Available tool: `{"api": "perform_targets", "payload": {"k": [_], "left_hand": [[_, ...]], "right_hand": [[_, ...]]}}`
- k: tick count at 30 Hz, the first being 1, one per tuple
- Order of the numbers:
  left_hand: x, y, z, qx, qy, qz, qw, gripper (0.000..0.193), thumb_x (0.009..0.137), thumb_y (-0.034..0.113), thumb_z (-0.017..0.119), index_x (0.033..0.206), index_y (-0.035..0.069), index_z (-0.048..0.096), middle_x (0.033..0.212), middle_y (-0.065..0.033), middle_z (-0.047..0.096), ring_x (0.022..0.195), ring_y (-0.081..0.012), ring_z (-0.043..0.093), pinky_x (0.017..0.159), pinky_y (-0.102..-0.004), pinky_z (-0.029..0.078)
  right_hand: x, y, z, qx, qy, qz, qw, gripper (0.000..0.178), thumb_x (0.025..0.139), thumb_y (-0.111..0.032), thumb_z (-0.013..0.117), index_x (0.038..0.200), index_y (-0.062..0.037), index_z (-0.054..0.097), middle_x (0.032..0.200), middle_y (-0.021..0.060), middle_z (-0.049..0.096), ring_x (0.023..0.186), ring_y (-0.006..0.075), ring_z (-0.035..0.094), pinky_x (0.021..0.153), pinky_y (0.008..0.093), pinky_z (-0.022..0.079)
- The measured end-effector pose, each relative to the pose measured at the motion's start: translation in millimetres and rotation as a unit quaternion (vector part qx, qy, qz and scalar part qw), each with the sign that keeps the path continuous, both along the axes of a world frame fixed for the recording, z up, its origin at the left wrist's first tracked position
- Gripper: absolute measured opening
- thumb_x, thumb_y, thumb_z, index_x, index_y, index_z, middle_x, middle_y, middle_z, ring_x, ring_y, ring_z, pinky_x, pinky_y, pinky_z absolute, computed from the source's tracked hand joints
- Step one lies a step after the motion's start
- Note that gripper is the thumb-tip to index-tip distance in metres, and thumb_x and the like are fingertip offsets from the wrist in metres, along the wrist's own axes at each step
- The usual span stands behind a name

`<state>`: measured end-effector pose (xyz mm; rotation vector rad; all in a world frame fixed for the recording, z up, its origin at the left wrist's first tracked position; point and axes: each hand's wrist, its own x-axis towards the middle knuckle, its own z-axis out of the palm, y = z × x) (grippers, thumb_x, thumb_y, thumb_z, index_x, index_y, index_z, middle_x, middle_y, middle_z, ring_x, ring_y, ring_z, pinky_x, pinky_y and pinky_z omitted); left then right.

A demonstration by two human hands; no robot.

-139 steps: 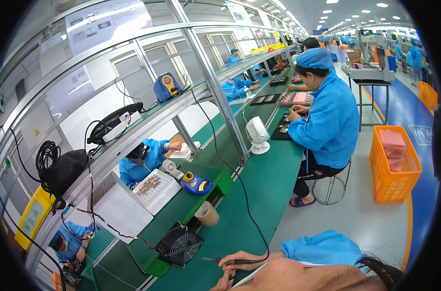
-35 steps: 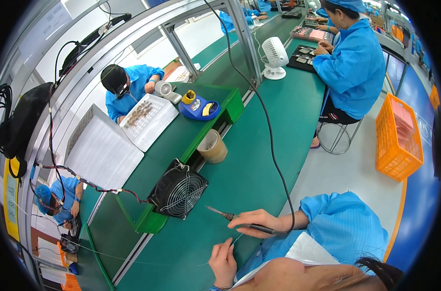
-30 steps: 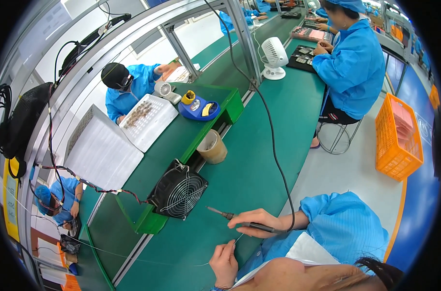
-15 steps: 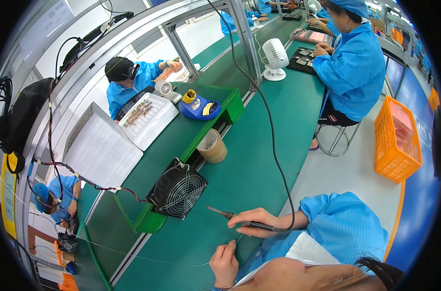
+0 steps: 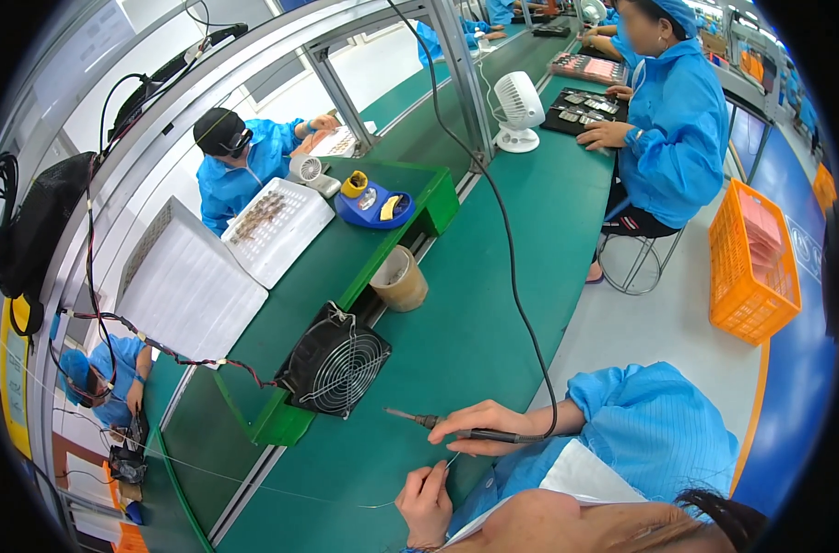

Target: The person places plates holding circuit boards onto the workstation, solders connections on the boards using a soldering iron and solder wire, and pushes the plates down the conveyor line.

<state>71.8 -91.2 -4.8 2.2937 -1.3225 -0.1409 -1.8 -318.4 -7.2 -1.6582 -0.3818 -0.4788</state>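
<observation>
My right hand [image 5: 482,428] is closed around a soldering iron [image 5: 425,420], whose bare tip points left above the green bench. A dark cable [image 5: 519,300] runs from its rear end up past the frame. Lower down, my left hand [image 5: 424,502] is closed with its fingers pinched on a thin strand of solder wire [image 5: 383,506]. The strand trails left across the bench, and a short end sticks up past the fingertips toward my right hand. Iron tip and wire are apart.
Left of the iron stands a black fan [image 5: 336,361] with a wire guard, beside a cardboard-coloured tub [image 5: 401,279]. A green shelf [image 5: 286,419] carries a blue soldering-iron stand [image 5: 375,205] and a white tray [image 5: 281,230]. A white fan [image 5: 519,111] and a co-worker [image 5: 673,138] are farther along the bench.
My hands and the iron have shifted very slightly left, each keeping its hold. The co-worker at the right has raised their head and moved a hand at the near edge of the black tray.
</observation>
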Motion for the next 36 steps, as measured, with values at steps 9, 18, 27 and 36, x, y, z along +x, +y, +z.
{"api": "perform_targets", "payload": {"k": [9,18,27,36], "left_hand": [[3,6,-3,0.023,0.012,-0.009,1.0,0.037,0.088,0.009,0.063,0.124,0.018,0.061,0.108,-0.0126,0.053,0.082,-0.031,0.064,0.066,-0.039,0.053],[-9,-8,-2,-0.09,-0.035,0.021,0.995,0.028,0.088,0.01,0.065,0.115,0.019,0.067,0.1,-0.0083,0.057,0.071,-0.0287,0.063,0.056,-0.0384,0.049],[-5,-4,6,-0.04,-0.023,-0.004,0.999,0.037,0.089,0.011,0.063,0.124,0.021,0.061,0.106,-0.0074,0.056,0.076,-0.0305,0.065,0.059,-0.0405,0.051],[-9,-3,4,-0.006,0.005,0.027,1.0,0.038,0.091,0.012,0.059,0.128,0.021,0.059,0.114,-0.0085,0.054,0.089,-0.0313,0.064,0.073,-0.0375,0.053]], "right_hand": [[1,1,0,0.001,-0.011,0.002,1.0,0.038,0.087,0.003,0.06,0.124,-0.0028,0.058,0.108,0.0123,0.066,0.093,0.0243,0.066,0.076,0.0323,0.053],[3,2,-2,0.003,-0.01,0.0,1.0,0.039,0.087,0.002,0.06,0.125,-0.0043,0.058,0.108,0.0118,0.066,0.091,0.0232,0.066,0.073,0.0315,0.052],[2,1,-3,-0.009,0.002,-0.004,1.0,0.038,0.088,0.0,0.06,0.126,-0.0053,0.057,0.107,0.0102,0.066,0.085,0.0191,0.066,0.066,0.0284,0.052],[2,0,-3,-0.006,-0.011,-0.01,1.0,0.04,0.087,0.002,0.06,0.126,-0.0052,0.057,0.107,0.0103,0.066,0.085,0.0203,0.065,0.068,0.0296,0.052]]}}
